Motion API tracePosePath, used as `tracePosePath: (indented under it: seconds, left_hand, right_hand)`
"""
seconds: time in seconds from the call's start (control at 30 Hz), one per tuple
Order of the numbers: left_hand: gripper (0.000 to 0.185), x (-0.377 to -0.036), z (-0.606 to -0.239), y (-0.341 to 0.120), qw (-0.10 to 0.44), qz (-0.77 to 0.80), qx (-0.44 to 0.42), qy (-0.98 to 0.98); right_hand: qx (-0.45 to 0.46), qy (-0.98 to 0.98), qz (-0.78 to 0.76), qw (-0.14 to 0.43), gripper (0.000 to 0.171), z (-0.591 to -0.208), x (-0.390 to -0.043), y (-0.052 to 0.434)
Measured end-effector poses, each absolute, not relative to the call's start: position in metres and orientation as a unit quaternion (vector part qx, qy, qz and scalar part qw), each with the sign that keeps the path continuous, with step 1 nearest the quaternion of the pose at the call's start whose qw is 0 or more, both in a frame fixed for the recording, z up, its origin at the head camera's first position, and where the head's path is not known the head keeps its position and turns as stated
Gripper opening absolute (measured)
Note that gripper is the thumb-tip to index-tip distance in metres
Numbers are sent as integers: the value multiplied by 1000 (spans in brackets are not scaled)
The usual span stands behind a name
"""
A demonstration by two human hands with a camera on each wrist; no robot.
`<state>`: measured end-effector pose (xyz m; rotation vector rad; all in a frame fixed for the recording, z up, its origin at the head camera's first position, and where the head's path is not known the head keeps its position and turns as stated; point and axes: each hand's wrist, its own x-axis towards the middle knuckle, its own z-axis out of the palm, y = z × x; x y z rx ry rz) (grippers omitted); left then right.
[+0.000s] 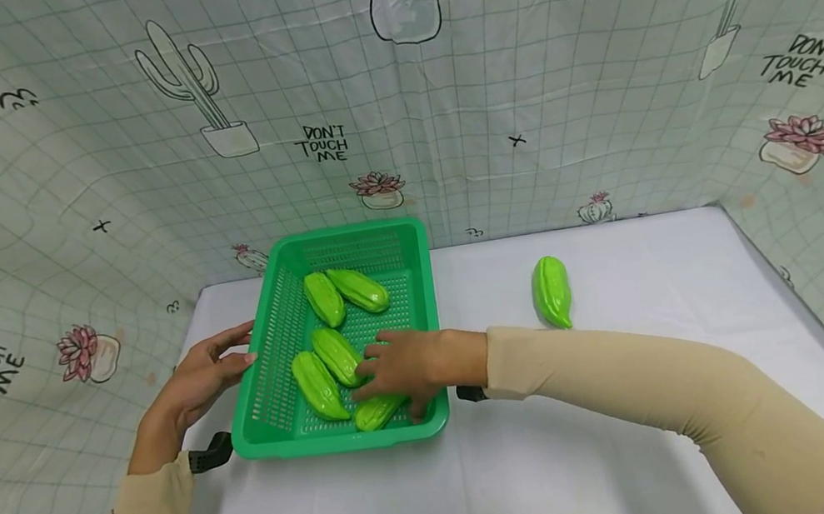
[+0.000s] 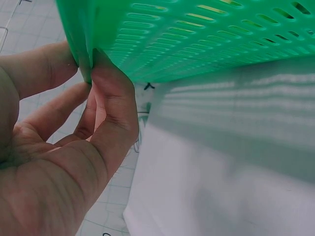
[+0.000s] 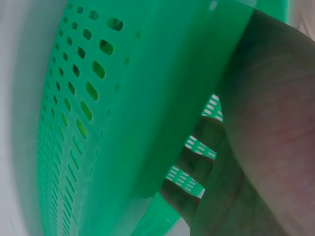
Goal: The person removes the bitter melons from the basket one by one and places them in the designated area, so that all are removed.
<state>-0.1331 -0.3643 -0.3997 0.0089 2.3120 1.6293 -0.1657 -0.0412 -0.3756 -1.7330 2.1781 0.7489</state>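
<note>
Right hand (image 1: pixel 401 371): I grasp a glossy green plastic gourd (image 1: pixel 377 412) in the perforated green plastic basket (image 1: pixel 272 364); lift straight.
Left hand (image 1: pixel 202 379): fingers relaxed, steadying its wall.

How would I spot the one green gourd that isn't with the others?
Start at the green slotted plastic basket on the white table. Look to its right, past the beige-sleeved right hand: one glossy green ridged gourd lies there alone on the bare cloth, while every other gourd sits inside the basket.
</note>
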Motion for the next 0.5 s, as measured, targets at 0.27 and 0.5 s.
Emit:
tracePosePath:
  seconds: [0.27, 0.5]
  left_hand:
    - [70, -132, -401, -364, 155, 566, 2, 810]
    - [70, -133, -401, -365, 153, 567, 8, 809]
  right_hand:
    - [-612, 728, 269, 151, 80, -375, -165, -43]
    - [-625, 710, 285, 158, 77, -373, -164, -44]
